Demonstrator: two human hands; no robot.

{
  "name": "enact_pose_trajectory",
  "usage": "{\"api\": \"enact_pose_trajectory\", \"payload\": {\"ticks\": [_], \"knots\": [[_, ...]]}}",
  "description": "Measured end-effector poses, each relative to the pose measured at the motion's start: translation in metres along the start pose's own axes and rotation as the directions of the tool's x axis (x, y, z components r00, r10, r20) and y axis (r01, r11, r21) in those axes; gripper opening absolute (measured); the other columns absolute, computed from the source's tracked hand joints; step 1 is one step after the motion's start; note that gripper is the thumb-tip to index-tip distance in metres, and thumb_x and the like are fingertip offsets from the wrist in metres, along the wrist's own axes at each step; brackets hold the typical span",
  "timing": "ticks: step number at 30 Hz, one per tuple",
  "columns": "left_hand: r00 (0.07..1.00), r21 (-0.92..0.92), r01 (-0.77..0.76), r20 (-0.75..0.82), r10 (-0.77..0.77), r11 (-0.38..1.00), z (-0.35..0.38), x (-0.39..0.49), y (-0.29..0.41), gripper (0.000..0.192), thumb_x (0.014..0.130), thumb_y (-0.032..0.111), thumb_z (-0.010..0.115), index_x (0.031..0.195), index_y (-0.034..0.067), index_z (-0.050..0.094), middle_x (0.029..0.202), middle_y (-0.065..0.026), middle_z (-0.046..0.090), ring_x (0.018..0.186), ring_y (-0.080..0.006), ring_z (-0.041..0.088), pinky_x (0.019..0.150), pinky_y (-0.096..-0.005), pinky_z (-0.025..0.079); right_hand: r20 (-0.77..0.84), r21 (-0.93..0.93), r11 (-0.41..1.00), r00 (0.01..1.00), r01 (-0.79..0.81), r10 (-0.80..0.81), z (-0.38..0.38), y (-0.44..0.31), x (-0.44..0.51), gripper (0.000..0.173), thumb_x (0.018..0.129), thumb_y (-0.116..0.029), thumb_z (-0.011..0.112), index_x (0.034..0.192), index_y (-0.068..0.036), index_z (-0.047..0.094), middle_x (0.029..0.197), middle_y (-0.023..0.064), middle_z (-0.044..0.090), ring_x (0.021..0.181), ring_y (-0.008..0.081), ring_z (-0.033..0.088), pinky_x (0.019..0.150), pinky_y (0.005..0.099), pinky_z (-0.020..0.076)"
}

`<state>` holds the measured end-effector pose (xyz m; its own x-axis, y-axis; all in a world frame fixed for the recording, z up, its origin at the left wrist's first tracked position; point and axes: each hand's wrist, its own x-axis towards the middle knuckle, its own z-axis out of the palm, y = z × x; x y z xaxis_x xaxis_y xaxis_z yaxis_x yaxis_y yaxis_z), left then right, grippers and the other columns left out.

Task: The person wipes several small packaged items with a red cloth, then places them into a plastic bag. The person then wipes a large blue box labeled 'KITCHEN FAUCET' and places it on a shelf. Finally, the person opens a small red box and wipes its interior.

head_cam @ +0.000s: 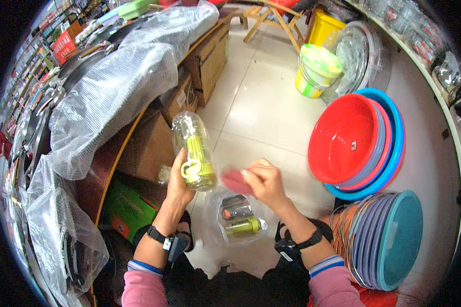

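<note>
Tilted in my left hand (181,184) is a clear plastic drinking bottle (195,153) with a yellow-green cap and carry loop. My fingers wrap its side and most of them are hidden behind it. Between the fingertips of my right hand (267,182) is a dark red cloth (236,181), blurred and a little apart from the bottle. Below both hands, a clear plastic bag (211,220) rests on the floor between my feet. In it lie a dark bottle (236,207) with an orange part and another yellow-green bottle (244,226).
Stacked basins (344,140) and nested buckets (401,241) stand to the right. Farther off are a yellow-green bucket (317,73) and a wooden folding stool (276,19). Along the left runs a display table with plastic sheeting (115,92), cardboard boxes (211,61) beneath it.
</note>
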<state>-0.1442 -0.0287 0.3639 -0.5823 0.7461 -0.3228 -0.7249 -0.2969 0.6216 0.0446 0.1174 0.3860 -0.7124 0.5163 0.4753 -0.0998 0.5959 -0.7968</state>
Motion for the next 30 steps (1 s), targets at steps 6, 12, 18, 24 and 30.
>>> {"api": "enact_pose_trajectory", "payload": {"ticks": [6,12,18,24,30], "knots": [[1.000,0.034,-0.030,0.004,0.030,0.999,-0.002,-0.018,0.014,0.042,0.095,0.040,0.053,0.120,0.006,0.055,0.104,-0.0053,0.065,0.089,-0.0183,0.064,0.079,-0.0360,0.054,-0.030,0.349,0.800,0.847,-0.488,0.530,-0.117,-0.019,-0.025,0.017,0.088,-0.019,0.060,0.090,-0.002,0.064,0.068,-0.0010,0.058,0.060,0.0074,0.051,0.053,0.0236,0.0377],[0.997,0.019,-0.074,0.025,0.073,0.997,-0.005,-0.021,0.016,0.041,0.094,0.039,0.056,0.124,0.011,0.052,0.105,-0.0040,0.062,0.091,-0.0173,0.062,0.079,-0.0353,0.054,0.188,-0.336,0.705,0.689,-0.624,0.700,-0.095,-0.044,-0.090,0.070,0.079,-0.036,0.073,0.131,0.003,0.047,0.094,0.0174,0.069,0.090,0.0257,0.067,0.078,0.0364,0.0530],[0.999,0.033,-0.034,0.001,0.034,0.999,-0.013,-0.016,0.008,0.042,0.094,0.041,0.055,0.121,0.009,0.054,0.101,-0.0050,0.063,0.087,-0.0182,0.063,0.078,-0.0359,0.054,0.304,-0.702,0.621,0.643,-0.348,0.703,0.007,-0.010,-0.140,0.053,0.079,-0.044,0.063,0.105,0.001,0.064,0.093,0.0245,0.067,0.082,0.0430,0.065,0.078,0.0481,0.0512],[0.993,0.241,-0.068,0.113,0.042,0.968,-0.013,-0.042,0.014,0.058,0.091,0.039,0.059,0.140,0.014,0.039,0.118,-0.0026,0.054,0.103,-0.0156,0.055,0.087,-0.0342,0.049,0.097,-0.425,0.751,0.799,-0.506,0.594,0.007,0.004,-0.120,0.032,0.080,-0.034,0.063,0.091,-0.005,0.070,0.076,0.0187,0.067,0.074,0.0344,0.067,0.067,0.0430,0.0504],[0.999,0.299,0.018,0.041,-0.031,0.954,-0.032,-0.066,0.026,0.046,0.089,0.037,0.060,0.125,0.007,0.055,0.110,-0.0068,0.063,0.099,-0.0196,0.061,0.089,-0.0364,0.050,0.491,-0.226,0.751,0.594,-0.620,0.637,-0.029,0.002,-0.091,0.015,0.088,-0.020,0.064,0.084,-0.006,0.066,0.076,0.0032,0.066,0.065,0.0116,0.057,0.062,0.0297,0.0475]]}}
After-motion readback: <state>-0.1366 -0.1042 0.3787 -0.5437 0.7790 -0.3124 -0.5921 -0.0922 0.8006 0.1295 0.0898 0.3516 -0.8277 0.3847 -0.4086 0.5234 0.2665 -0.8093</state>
